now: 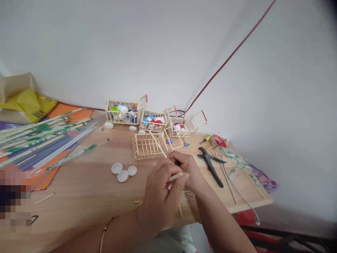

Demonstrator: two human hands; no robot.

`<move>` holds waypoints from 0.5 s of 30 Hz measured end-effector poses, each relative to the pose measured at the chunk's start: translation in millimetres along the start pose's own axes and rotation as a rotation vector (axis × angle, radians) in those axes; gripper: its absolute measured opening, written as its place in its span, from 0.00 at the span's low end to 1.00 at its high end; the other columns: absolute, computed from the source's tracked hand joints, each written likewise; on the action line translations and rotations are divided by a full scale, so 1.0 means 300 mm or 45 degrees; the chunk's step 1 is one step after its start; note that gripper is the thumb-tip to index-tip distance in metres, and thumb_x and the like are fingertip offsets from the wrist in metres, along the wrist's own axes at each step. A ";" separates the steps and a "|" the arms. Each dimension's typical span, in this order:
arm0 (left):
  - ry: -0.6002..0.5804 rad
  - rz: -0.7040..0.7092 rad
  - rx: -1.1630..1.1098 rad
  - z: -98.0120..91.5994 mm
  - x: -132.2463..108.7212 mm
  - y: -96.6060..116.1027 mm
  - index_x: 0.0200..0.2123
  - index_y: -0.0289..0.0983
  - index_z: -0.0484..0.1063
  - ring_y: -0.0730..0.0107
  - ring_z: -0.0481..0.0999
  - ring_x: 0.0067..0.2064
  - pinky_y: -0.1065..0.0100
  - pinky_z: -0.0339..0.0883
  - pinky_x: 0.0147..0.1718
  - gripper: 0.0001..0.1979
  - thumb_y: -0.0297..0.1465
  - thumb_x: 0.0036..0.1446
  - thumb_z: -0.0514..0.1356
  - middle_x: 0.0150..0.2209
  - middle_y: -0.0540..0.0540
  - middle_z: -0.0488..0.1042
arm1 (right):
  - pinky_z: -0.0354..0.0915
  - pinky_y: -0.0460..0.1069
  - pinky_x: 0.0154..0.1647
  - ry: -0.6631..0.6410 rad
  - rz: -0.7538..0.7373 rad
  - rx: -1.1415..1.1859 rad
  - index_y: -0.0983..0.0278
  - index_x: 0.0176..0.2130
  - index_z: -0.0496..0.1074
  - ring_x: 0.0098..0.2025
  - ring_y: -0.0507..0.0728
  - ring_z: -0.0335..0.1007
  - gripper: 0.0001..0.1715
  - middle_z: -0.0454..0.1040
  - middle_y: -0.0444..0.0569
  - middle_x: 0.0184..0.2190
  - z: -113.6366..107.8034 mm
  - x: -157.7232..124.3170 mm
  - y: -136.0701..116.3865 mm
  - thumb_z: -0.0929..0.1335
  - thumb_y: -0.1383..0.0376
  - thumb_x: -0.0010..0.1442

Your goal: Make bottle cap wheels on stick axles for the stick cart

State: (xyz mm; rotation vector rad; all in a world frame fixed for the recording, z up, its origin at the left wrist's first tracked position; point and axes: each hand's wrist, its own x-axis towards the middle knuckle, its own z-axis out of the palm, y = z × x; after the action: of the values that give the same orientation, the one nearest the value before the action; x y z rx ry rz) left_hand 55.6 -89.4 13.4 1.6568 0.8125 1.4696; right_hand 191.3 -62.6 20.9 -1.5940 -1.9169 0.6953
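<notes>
My left hand [162, 189] is closed, with a short wooden stick [175, 176] pinched between thumb and forefinger. Pressed close against it, my right hand [186, 168] has curled fingers, partly hidden. A longer thin wooden stick [158, 144] slants from the fingers of my right hand toward the back left. Just beyond the hands lies a small slatted wooden cart basket [149, 154], with a stick frame beside it. Three white bottle caps [123, 176] rest left of my hands. To the right lie black-handled cutters [212, 168].
Three finished-looking mini carts [122, 121] filled with coloured caps stand along the wall. Packaged sticks [47, 137] and a yellow bag [31, 105] cover the left. A red bowl [218, 141], a yellow-handled tool [205, 139], loose sticks and a white cable [243, 198] lie at right.
</notes>
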 end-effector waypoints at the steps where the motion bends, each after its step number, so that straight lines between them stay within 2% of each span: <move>1: 0.030 0.067 0.086 -0.007 0.015 -0.006 0.36 0.36 0.69 0.70 0.70 0.38 0.68 0.64 0.38 0.05 0.25 0.59 0.53 0.35 0.47 0.71 | 0.55 0.43 0.27 -0.019 -0.041 -0.025 0.65 0.25 0.67 0.26 0.50 0.59 0.08 0.65 0.42 0.22 -0.021 -0.008 -0.003 0.65 0.64 0.54; 3: 0.014 0.228 0.328 -0.019 0.043 -0.022 0.46 0.35 0.69 0.66 0.70 0.46 0.65 0.65 0.45 0.13 0.22 0.59 0.51 0.45 0.41 0.71 | 0.55 0.43 0.28 -0.042 -0.115 -0.099 0.65 0.23 0.65 0.26 0.50 0.59 0.12 0.64 0.42 0.22 -0.063 -0.023 -0.011 0.64 0.64 0.57; 5: -0.079 0.374 0.606 -0.023 0.064 -0.041 0.48 0.32 0.69 0.62 0.70 0.49 0.61 0.65 0.47 0.16 0.21 0.59 0.49 0.48 0.38 0.71 | 0.54 0.43 0.27 -0.065 -0.183 -0.185 0.65 0.21 0.63 0.25 0.49 0.57 0.15 0.62 0.41 0.21 -0.101 -0.035 -0.019 0.64 0.64 0.58; 9: -0.212 0.619 0.985 -0.013 0.072 -0.067 0.43 0.30 0.72 0.59 0.72 0.42 0.58 0.66 0.43 0.14 0.20 0.58 0.50 0.42 0.37 0.76 | 0.55 0.43 0.29 -0.142 -0.281 -0.357 0.65 0.24 0.66 0.26 0.49 0.59 0.13 0.66 0.43 0.23 -0.160 -0.058 -0.025 0.64 0.66 0.60; 15: -0.322 0.705 1.105 -0.004 0.043 -0.040 0.40 0.33 0.73 0.61 0.72 0.37 0.59 0.64 0.39 0.12 0.22 0.59 0.51 0.39 0.41 0.76 | 0.60 0.46 0.38 -0.176 -0.469 -0.446 0.64 0.34 0.73 0.34 0.53 0.67 0.10 0.73 0.48 0.29 -0.224 -0.098 -0.012 0.64 0.63 0.63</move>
State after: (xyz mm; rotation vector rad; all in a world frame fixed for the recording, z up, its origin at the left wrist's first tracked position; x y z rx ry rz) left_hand 56.4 -72.0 9.6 2.8351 0.9617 1.2600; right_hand 239.8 -89.1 69.1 -1.3484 -2.4556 0.3338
